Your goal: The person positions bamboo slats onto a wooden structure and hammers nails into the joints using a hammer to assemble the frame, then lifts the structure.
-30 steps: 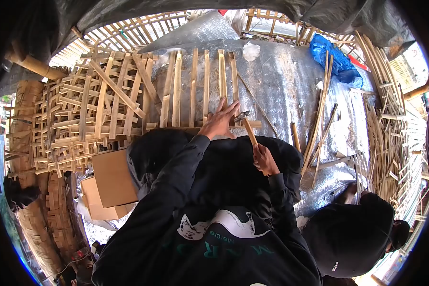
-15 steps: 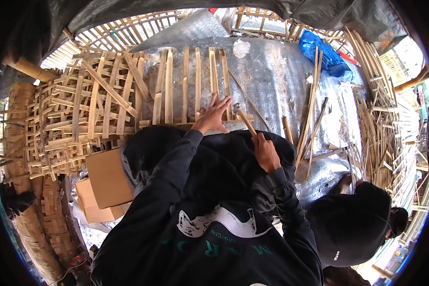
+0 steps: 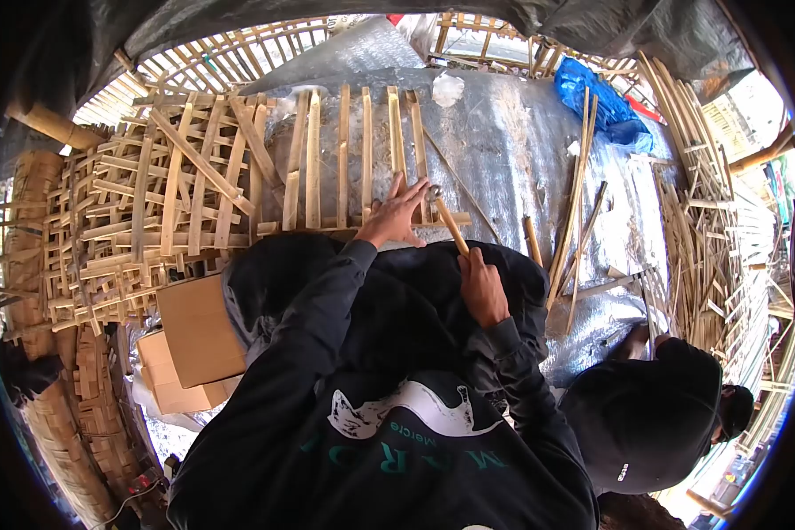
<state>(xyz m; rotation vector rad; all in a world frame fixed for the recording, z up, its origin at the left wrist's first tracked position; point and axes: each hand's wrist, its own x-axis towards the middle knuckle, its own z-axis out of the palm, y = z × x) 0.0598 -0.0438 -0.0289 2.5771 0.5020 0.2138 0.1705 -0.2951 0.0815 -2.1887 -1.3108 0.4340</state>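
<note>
- grasps the wooden handle of a hammer in the clenched grip of the right hand, just right of the centre of the frame.
- splays the left hand over the lower ends of upright bamboo slats, grip released rather than clenched. cannot tell of any nail under the fingers.
- just changed: hammer head now a little higher in the frame and nearer the left fingertips, with the left hand in the same place. looks, by judgement, like a lift off the wood, with the slats kept steady by the left hand. cannot tell of contact between metal and bamboo.
- lies below the left hand, across the slat ends: a bamboo crosspiece, close to the dark-clothed knees. stand side by side above it, in the upper middle: the slats, with gaps between.
- lies to the left: a rough bamboo lattice, with loose slats slanting over it.
- spreads under the slats and out to the right: a silvery sheet.
- sits at upper right: crumpled blue plastic.
- leans along the right side: a heap of thin strips.
- sits at lower left: a cardboard box.
- crouches at lower right, in black: another person.
</note>
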